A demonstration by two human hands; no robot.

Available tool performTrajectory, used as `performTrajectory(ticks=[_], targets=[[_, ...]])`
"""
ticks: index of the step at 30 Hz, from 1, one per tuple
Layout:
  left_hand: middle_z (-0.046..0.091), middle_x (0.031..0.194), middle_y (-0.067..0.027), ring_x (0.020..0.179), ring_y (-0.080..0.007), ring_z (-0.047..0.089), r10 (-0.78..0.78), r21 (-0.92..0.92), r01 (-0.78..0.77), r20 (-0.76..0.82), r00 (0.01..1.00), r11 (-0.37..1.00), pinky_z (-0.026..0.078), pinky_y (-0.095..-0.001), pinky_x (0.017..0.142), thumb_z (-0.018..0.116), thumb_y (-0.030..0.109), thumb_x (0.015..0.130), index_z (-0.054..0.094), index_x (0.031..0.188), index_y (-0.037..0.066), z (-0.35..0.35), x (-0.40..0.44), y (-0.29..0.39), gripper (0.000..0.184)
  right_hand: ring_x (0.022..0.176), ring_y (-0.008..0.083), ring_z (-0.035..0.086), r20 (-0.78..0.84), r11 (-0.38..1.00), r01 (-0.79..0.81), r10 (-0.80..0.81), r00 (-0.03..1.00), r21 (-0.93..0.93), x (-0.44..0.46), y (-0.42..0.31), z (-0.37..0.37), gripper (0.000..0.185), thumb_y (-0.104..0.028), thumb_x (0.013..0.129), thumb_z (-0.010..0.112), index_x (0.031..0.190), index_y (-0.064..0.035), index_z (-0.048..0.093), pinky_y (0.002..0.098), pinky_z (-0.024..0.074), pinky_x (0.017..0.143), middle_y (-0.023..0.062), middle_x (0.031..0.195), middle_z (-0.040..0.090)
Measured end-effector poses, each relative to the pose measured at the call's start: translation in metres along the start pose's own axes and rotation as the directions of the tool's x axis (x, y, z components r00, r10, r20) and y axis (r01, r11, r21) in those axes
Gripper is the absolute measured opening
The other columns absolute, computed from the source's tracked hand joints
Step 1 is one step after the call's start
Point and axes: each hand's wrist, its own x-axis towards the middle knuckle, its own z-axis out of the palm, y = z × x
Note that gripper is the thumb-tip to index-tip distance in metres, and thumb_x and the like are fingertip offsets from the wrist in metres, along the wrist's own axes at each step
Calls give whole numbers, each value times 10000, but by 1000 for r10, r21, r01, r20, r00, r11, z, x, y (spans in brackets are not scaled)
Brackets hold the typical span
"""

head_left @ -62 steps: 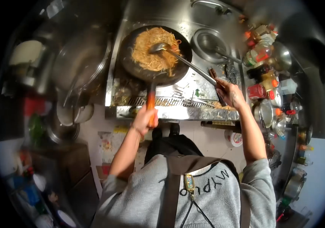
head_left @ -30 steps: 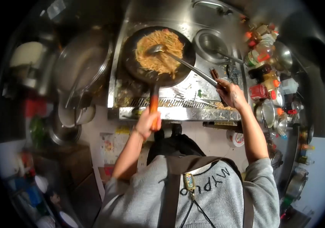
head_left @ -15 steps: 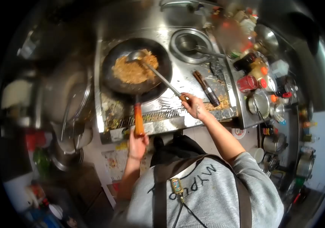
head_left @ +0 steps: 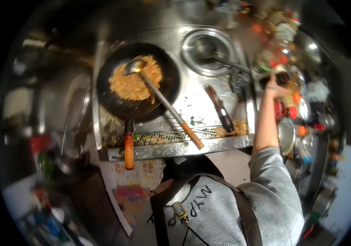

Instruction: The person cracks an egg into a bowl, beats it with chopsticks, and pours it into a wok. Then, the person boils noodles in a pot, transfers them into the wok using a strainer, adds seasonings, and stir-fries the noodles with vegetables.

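My right hand (head_left: 276,88) reaches over the crowded shelf at right, its fingers around a dark bottle (head_left: 282,78); blur hides the exact grip. My left hand is out of view. A black wok (head_left: 168,88) sits on the stove, its wooden handle (head_left: 129,151) pointing toward me with no hand on it. Golden-brown fried food (head_left: 136,84), in fine pieces, covers the wok's bottom. A ladle (head_left: 161,98) rests in the wok, bowl on the food, its wooden grip overhanging the stove's front.
Right of the wok, a round metal pot (head_left: 188,51) holds another ladle (head_left: 235,66). A dark-handled tool (head_left: 220,110) lies on the steel top. Red-capped bottles (head_left: 292,112) and a metal bowl (head_left: 286,135) crowd the right shelf. A large pan (head_left: 71,102) is at left.
My right hand has let go of the ladle and moved right to the dark bottle. My left hand has released the wok handle and left the view. The ladle now lies in the wok.
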Motion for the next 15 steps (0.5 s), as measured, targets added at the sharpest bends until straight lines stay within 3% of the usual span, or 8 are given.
performTrajectory(ticks=[1, 4, 7, 9, 12, 13, 14, 15], targets=[[572, 886, -95, 776, -181, 530, -7, -14, 7, -17, 1000, 1000, 456, -295, 699, 423, 363, 957, 493, 1231, 20, 6, -2, -5, 445, 1000, 353, 554, 8, 996, -84, 84, 996, -21, 5, 12, 13, 862, -204, 494, 880, 1172, 84, 432, 433, 439, 902, 248, 1124, 543], [569, 844, -97, 728, -176, 520, -40, -66, 36, -59, 997, 997, 453, -297, 672, 422, 345, 962, 511, 1210, 14, 16, -8, -29, 423, 972, 291, 574, 267, 930, -296, 235, 934, 217, 21, 49, 42, 767, -199, 536, 874, 1154, 39, 486, 391, 462, 887, 181, 1099, 582], [567, 802, -98, 679, -172, 510, -92, -125, 83, -71, 993, 989, 450, -298, 645, 421, 327, 967, 529, 1189, 7, 16, -12, -71, 404, 944, 228, 594, 487, 754, -384, 99, 868, 532, 30, 71, 53, 673, -194, 579, 868, 1136, -5, 541, 348, 484, 872, 114, 1075, 622], [565, 774, -99, 647, -168, 503, -114, -155, 106, -43, 993, 982, 449, -299, 628, 421, 315, 970, 540, 1174, 3, 3, -7, -109, 392, 945, 221, 594, 536, 518, -415, -102, 838, 748, 26, 55, 36, 652, -218, 615, 853, 1144, 4, 544, 331, 477, 876, 114, 1073, 623], [562, 732, -101, 599, -163, 493, 39, -528, 103, 251, 967, 843, 446, -300, 601, 420, 298, 975, 558, 1153, -3, -34, 25, -190, 376, 930, 241, 600, 632, 606, -398, -234, 738, 689, 10, -6, -9, 609, -222, 619, 836, 1104, -5, 538, 344, 489, 837, 121, 1033, 625], [561, 718, -101, 582, -162, 490, 120, -670, 219, 421, 899, 710, 445, -300, 592, 420, 292, 977, 564, 1146, -5, -48, 36, -210, 371, 925, 247, 602, 677, 680, -349, -297, 673, 644, 3, -35, -29, 594, -223, 621, 830, 1091, -8, 536, 349, 493, 824, 123, 1019, 626], [566, 744, -100, 606, -162, 502, 9, -468, 85, 195, 981, 880, 447, -301, 600, 432, 289, 972, 563, 1147, -1, -41, 18, -194, 363, 920, 254, 604, 716, 737, -281, -372, 591, 614, -8, -63, -48, 580, -224, 622, 824, 1077, -12, 534, 353, 497, 811, 125, 1006, 627], [571, 770, -98, 630, -162, 514, -90, -217, 86, -6, 996, 972, 449, -302, 608, 444, 287, 966, 562, 1147, 4, -35, 5, -167, 356, 915, 260, 606, 739, 773, -188, -459, 493, 606, -20, -92, -67, 566, -225, 623, 818, 1064, -15, 533, 357, 501, 798, 127, 992, 628]])
